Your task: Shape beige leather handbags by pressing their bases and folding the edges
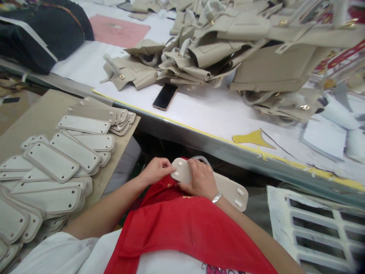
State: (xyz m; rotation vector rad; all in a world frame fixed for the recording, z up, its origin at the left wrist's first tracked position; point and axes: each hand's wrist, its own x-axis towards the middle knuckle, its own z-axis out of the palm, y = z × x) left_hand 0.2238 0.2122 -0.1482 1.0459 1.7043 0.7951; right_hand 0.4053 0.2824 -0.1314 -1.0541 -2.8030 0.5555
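A long beige bag base panel (228, 186) with rounded ends lies across my lap, slightly tilted. Small white tabs stick up from it near both ends. My right hand (202, 178) grips the panel around its middle, fingers over the top and thumb along the near edge. At the panel's left end my left hand (158, 170) is closed in a pinch, fingertips by the edge and a white tab. Whatever lies between those fingers is too small to make out. A pale looped handle (201, 158) shows partly behind my right hand.
Stacks of similar panels (51, 161) cover a board at my left. On the white worktable ahead lie a phone (165, 96), piled beige bag pieces (199, 57), a yellow scrap (252, 138) and a black bundle (42, 34). A white slatted crate (316, 232) stands at right.
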